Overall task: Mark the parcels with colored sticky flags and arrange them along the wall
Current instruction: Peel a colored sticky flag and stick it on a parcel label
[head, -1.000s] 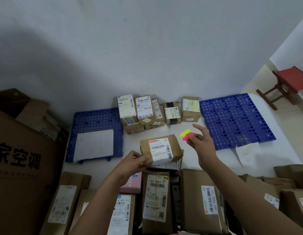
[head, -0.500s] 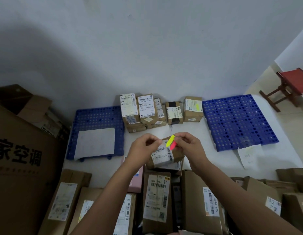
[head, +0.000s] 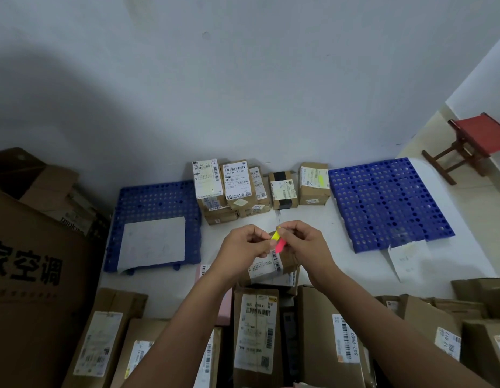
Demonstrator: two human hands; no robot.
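Note:
Both hands meet above a small brown parcel [head: 271,268] that lies on top of the pile in front of me. My right hand [head: 304,245] pinches a pad of sticky flags [head: 278,240], yellow on top and pink below. My left hand [head: 243,247] pinches at the yellow flag's edge with thumb and forefinger. Several labelled parcels [head: 237,186] stand in a row against the wall; the rightmost one [head: 313,183] carries a yellow flag [head: 321,180].
Blue perforated mats lie on the white floor at left [head: 156,200] and right [head: 383,200]; a white sheet [head: 153,242] covers part of the left one. Large cartons [head: 33,261] stand at left, more parcels [head: 257,331] fill the foreground, and a red stool [head: 478,141] stands far right.
My right hand has brought the flag pad in over the small parcel. My left hand has let go of the parcel's side and risen to pinch the yellow flag.

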